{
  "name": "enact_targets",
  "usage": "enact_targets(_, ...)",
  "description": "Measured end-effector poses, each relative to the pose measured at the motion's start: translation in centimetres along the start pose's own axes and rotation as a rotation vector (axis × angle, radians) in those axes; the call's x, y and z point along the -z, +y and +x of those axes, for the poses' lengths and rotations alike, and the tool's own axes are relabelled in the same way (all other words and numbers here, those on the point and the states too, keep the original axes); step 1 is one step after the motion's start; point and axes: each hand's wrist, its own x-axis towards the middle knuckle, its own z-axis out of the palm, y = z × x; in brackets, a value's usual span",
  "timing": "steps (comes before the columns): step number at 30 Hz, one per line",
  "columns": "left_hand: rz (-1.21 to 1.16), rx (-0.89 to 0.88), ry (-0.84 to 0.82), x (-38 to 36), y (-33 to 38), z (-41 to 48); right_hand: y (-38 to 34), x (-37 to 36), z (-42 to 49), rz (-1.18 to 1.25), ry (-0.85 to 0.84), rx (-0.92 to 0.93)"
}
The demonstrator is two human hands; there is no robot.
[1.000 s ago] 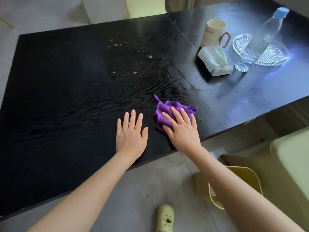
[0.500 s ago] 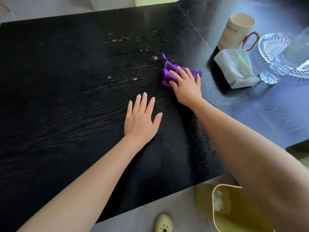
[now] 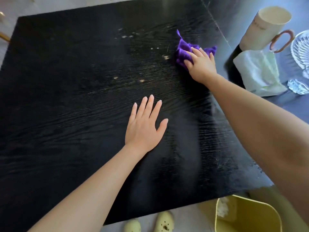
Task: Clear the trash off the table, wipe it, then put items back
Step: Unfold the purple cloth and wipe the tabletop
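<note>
A crumpled purple cloth (image 3: 184,49) lies on the black wood-grain table (image 3: 66,106), far right of the middle. My right hand (image 3: 201,66) presses down on it, fingers spread over the cloth. My left hand (image 3: 144,126) rests flat and open on the table nearer to me, holding nothing. Pale crumbs (image 3: 165,57) are scattered on the table left of the cloth and further back (image 3: 127,36).
At the right stand a cream mug (image 3: 262,29) with an orange handle, a tissue pack (image 3: 257,72), a clear glass dish (image 3: 301,51) and the base of a plastic bottle (image 3: 298,86). A yellow bin (image 3: 247,216) sits on the floor by the table's near right corner.
My right hand has pushed the purple cloth away from the near edge, far across the table towards the crumbs. My left hand stayed flat on the table.
</note>
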Motion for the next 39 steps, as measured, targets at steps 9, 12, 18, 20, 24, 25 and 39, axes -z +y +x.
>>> enact_targets(9,-0.004,-0.007,-0.044,0.3,-0.1,-0.1,-1.3,1.1,-15.2,0.078,-0.048,0.004)
enact_targets(12,-0.05,0.009,-0.108,1.0,0.0,0.1,-3.0,1.5,-20.9,0.07,-0.096,-0.052)
enact_targets(18,-0.694,0.02,-0.206,3.9,4.9,0.0,-4.5,3.6,-25.3,0.383,-0.104,-0.141)
enact_targets(20,-0.82,0.085,-0.306,4.5,6.4,1.2,-3.4,4.8,-24.7,0.544,0.09,-0.284)
enact_targets(24,-0.853,0.329,-0.361,5.3,7.6,5.0,-1.2,5.9,-23.5,0.391,0.119,-0.521)
enact_targets(25,-0.844,0.341,-0.391,5.4,7.7,5.7,-1.1,5.9,-23.2,0.399,0.049,-0.55)
enact_targets(39,-0.945,0.134,-0.71,7.2,8.4,10.2,2.7,7.7,-19.9,0.585,-0.062,-0.523)
